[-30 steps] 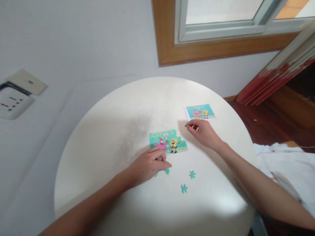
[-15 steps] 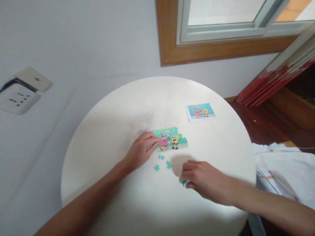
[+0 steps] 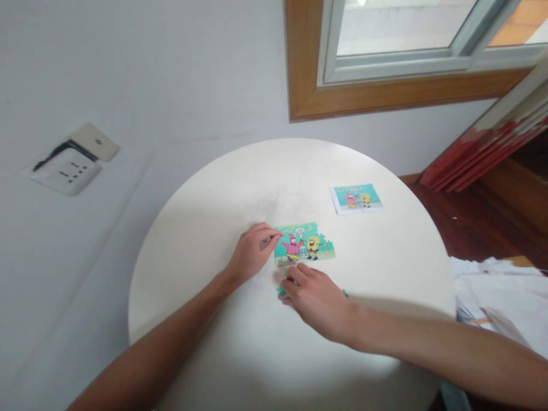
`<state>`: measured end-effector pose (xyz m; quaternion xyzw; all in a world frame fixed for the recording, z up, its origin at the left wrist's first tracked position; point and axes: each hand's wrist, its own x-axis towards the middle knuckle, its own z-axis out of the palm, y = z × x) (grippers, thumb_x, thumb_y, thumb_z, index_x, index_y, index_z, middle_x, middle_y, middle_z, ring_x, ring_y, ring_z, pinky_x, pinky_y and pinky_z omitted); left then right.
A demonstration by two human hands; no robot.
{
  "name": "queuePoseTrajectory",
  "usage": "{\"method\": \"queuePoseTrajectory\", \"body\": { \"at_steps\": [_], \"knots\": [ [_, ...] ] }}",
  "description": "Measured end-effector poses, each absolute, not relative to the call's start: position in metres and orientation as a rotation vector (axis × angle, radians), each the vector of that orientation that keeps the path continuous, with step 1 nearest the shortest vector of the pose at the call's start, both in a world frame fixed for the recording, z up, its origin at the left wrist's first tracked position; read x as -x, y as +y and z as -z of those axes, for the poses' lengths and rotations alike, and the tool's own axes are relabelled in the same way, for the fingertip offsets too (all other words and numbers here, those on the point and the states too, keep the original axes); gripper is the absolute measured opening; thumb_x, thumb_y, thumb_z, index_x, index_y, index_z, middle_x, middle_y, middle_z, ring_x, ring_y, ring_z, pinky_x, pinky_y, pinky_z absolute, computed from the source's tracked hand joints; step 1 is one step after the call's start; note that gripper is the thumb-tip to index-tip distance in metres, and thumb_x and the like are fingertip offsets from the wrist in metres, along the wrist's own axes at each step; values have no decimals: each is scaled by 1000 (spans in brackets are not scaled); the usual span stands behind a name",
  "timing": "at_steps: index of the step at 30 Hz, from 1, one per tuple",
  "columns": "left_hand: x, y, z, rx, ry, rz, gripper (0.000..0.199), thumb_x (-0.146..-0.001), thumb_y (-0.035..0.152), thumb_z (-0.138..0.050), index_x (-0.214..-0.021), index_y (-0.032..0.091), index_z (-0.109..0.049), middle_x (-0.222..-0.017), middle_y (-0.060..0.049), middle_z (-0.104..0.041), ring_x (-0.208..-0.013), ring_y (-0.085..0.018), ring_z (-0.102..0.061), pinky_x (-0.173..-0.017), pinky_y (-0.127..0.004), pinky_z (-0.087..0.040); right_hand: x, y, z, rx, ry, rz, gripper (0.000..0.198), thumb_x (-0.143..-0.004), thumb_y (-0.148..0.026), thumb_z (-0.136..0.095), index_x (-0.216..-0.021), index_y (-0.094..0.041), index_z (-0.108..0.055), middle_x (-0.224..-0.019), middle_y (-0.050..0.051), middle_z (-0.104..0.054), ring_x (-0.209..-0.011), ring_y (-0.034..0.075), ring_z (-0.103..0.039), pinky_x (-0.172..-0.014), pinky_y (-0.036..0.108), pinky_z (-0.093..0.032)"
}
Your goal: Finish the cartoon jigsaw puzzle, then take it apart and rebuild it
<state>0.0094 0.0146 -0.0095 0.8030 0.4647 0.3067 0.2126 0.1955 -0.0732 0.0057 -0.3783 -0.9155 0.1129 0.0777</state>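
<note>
A partly assembled jigsaw puzzle [image 3: 303, 242] with cartoon figures lies on the round white table [image 3: 240, 348]; its upper right corner has a stepped edge. At the puzzle's left edge is my left hand [image 3: 253, 251], thumb and forefinger pinched together; anything between the tips is hidden. My right hand [image 3: 319, 302] is just below the puzzle, fingers curled down at a teal puzzle piece [image 3: 281, 291] by the fingertips. Other loose pieces are mostly covered by this hand. Behind its knuckles, another green piece [image 3: 345, 293] shows.
A printed picture card [image 3: 357, 198] with the same cartoon scene lies farther back on the right. White papers [image 3: 509, 297] are piled beyond the table's right edge. A wall socket [image 3: 68, 171] is at left, a window [image 3: 398, 34] above, and a red curtain [image 3: 454, 165] at right.
My right hand has moved left, from a green piece at the right to the loose pieces under the puzzle. My left hand has drawn slightly back from the puzzle picture. The view has shifted a little.
</note>
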Motion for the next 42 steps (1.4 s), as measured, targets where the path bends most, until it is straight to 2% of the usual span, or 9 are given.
{"method": "queuePoseTrajectory", "body": {
  "at_steps": [3, 7, 15, 18, 22, 24, 31, 36, 42],
  "knots": [
    [-9, 15, 9, -2218, 1298, -857, 19, -92, 23, -55, -89, 17, -72, -86, -5, -68, -79, -16, -60, -74, -28, -48, -187, -72, 1, 1135, -2742, -289, 12, -92, -24, -61, -90, -14, -66, -92, 10, -64, -91, 26, -59, -78, 38, -51],
    [-9, 16, 10, -2222, 1294, -852, 18, -92, 22, -55, -89, 17, -72, -85, -4, -67, -78, -15, -59, -74, -27, -48, -185, -72, 2, 1130, -2753, -277, 9, -91, -13, -55, -92, -14, -64, -97, 11, -64, -92, 25, -58, -81, 37, -51],
    [-9, 16, 10, -2240, 1274, -859, 18, -92, 22, -55, -89, 17, -72, -83, -3, -66, -75, -14, -58, -72, -26, -47, -189, -77, -5, 970, -2807, -411, 30, -73, -1, -60, -100, -11, -60, -99, 11, -65, -94, 25, -57, -86, 38, -48],
    [-9, 16, 10, -2238, 1281, -859, 18, -92, 23, -56, -90, 18, -73, -84, -3, -66, -74, -14, -58, -72, -26, -47, -196, -79, -11, 967, -2741, -572, 23, -78, 1, -54, -95, -14, -60, -91, 9, -66, -88, 22, -59, -83, 34, -48],
    [-5, 19, 9, -2222, 1318, -890, 19, -92, 26, -55, -90, 17, -71, -86, -4, -67, -77, -15, -59, -74, -26, -47, -226, -68, -15, 1124, -2303, -900, 20, -88, -4, -49, -94, -18, -61, -94, 6, -67, -85, 16, -61, -76, 28, -48],
    [-3, 21, 9, -2207, 1362, -913, 19, -92, 26, -54, -88, 17, -71, -85, -4, -67, -76, -14, -59, -74, -26, -47, -249, -57, -13, 1210, -2090, -930, 22, -87, -6, -49, -96, -20, -64, -94, 5, -68, -81, 16, -60, -73, 27, -48],
    [-3, 23, 15, -2181, 1383, -908, 20, -93, 28, -53, -89, 18, -71, -85, -3, -68, -75, -14, -60, -73, -25, -48, -315, -16, 15, 1532, -1642, -997, 18, -80, -19, -56, -92, -16, -69, -70, 2, -65, -62, 15, -60, -62, 30, -48],
    [-3, 23, 18, -2169, 1374, -887, 21, -92, 29, -53, -87, 18, -71, -85, -3, -68, -74, -14, -60, -71, -25, -47, -323, 0, 20, 1534, -1476, -1079, 23, -74, -21, -62, -96, -14, -65, -71, 2, -66, -60, 16, -64, -63, 31, -52],
    [-3, 24, 19, -2148, 1361, -877, 21, -93, 28, -53, -87, 18, -70, -84, -3, -68, -75, -14, -60, -71, -24, -47, -324, 15, 22, 1521, -1540, -1118, 17, -76, -29, -65, -86, -16, -66, -64, 2, -67, -57, 16, -64, -59, 30, -50]
  ]
}}
